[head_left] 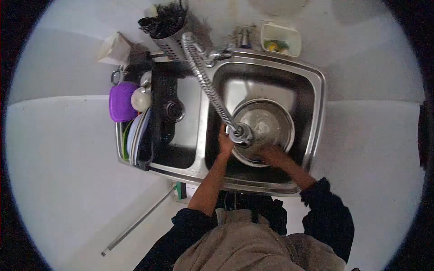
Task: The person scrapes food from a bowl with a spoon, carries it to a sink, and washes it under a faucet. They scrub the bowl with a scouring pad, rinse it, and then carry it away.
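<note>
Steel everywhere: a double sink (316,90) fills the middle of the frame, sunk into a pale counter (58,149). In its right basin, centre frame, sits a round metal pot (271,119). Left of it, a dish rack (135,135) holds plates. The left hand (224,143) has its grip clamped on the spray head (241,133) of the pull-down faucet; keeping the stream aimed inside the pot would limit splashing. The right hand (271,155) presses at the pot's lower rim, its grip too blurred to tell.
</note>
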Available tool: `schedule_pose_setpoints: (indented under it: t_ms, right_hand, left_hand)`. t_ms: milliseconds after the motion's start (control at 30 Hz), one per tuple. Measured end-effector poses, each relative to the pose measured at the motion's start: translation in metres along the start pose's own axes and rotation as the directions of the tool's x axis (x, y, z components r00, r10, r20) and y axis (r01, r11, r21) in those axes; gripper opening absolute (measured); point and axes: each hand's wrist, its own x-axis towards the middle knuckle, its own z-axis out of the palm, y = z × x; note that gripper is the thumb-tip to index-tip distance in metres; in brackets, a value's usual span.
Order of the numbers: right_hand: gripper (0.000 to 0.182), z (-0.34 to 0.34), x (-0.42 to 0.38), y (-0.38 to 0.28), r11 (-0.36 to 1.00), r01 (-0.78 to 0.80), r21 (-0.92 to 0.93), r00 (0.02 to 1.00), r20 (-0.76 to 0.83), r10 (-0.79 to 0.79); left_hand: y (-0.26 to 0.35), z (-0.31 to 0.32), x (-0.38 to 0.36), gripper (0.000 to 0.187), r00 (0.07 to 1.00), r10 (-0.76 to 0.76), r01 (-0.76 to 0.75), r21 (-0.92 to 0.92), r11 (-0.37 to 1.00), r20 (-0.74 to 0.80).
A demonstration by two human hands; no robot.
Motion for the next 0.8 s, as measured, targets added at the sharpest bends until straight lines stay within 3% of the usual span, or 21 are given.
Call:
schedule_pose_setpoints:
  t_ms: [67,100,133,167,200,233,300,333,367,400,433,500,600,633,700,767,800]
  right_hand:
    - [0.032,-0.03,-0.009,0.029,0.917,-0.191,-0.351,0.976,0.029,0.215]
    - [0.034,-0.042,-0.01,0.042,0.901,-0.159,-0.404,0.975,-0.206,0.08]
    - [0.036,-0.054,-0.009,0.054,0.875,-0.14,-0.464,0.905,-0.418,-0.076]
    - [0.038,-0.074,-0.002,0.046,0.866,-0.237,-0.441,0.855,-0.517,-0.03]
    - [0.041,-0.094,0.01,0.03,0.852,-0.326,-0.409,0.794,-0.608,0.012]
    - [0.042,-0.106,0.021,0.021,0.852,-0.297,-0.432,0.775,-0.63,-0.049]
    - [0.044,-0.119,0.038,0.011,0.845,-0.24,-0.478,0.725,-0.667,-0.172]
    - [0.042,-0.117,0.037,0.016,0.862,-0.279,-0.423,0.687,-0.715,-0.129]
    - [0.041,-0.115,0.035,0.025,0.874,-0.324,-0.361,0.641,-0.763,-0.077]
    - [0.04,-0.111,0.031,0.033,0.882,-0.358,-0.307,0.601,-0.798,-0.034]
    - [0.04,-0.104,0.02,0.039,0.884,-0.41,-0.226,0.578,-0.814,0.06]
    - [0.04,-0.079,-0.007,0.041,0.861,-0.506,-0.062,0.516,-0.821,0.244]
    - [0.044,-0.046,0.0,0.039,0.855,-0.498,-0.144,0.583,-0.785,0.207]
    - [0.046,-0.048,0.008,0.034,0.877,-0.48,-0.03,0.477,-0.847,0.232]
    - [0.05,-0.06,0.042,0.014,0.902,-0.388,0.19,0.246,-0.922,0.3]
    - [0.06,-0.069,0.072,-0.011,0.889,-0.174,0.422,0.137,-0.884,0.447]
    - [0.062,-0.066,0.089,-0.023,0.862,-0.129,0.491,0.165,-0.846,0.507]
  left_hand:
    - [0.026,0.014,-0.007,0.036,0.997,0.07,-0.056,0.438,0.897,-0.016]
    - [0.052,0.033,-0.016,0.036,0.992,0.118,-0.069,0.6,0.797,-0.042]
    - [0.071,0.042,-0.025,0.035,0.982,0.19,-0.151,0.625,0.766,0.005]
    - [0.09,0.051,-0.034,0.035,0.964,0.261,-0.232,0.646,0.727,0.052]
    - [0.08,0.044,-0.033,0.035,0.989,0.149,-0.125,0.466,0.876,-0.015]
    - [0.068,0.038,-0.032,0.035,0.998,0.023,-0.007,0.256,0.967,-0.059]
    - [0.053,0.033,-0.023,0.027,0.993,-0.056,0.066,-0.1,0.993,0.1]
    - [0.046,0.03,-0.019,0.025,0.979,-0.095,0.14,-0.26,0.955,0.179]
    - [-0.003,0.009,0.003,0.023,0.917,0.009,0.264,-0.625,0.735,0.398]
    - [-0.031,-0.002,0.013,0.023,0.831,0.198,0.43,-0.827,0.363,0.519]
    - [-0.032,-0.001,-0.001,0.025,0.986,0.02,0.084,-0.595,0.799,0.165]
    - [0.028,0.03,-0.025,0.023,0.985,-0.097,0.173,-0.807,0.565,0.143]
    - [0.028,0.027,-0.027,0.022,0.991,-0.084,0.135,-0.74,0.659,0.105]
    - [0.026,0.027,-0.028,0.022,0.995,-0.098,0.065,-0.577,0.814,-0.025]
    - [0.018,0.015,-0.029,0.023,0.995,-0.093,0.103,-0.536,0.838,0.047]
    - [0.01,0.005,-0.028,0.024,0.99,-0.089,0.132,-0.509,0.851,0.108]
    - [0.005,0.001,-0.027,0.024,0.987,-0.095,0.151,-0.524,0.838,0.132]
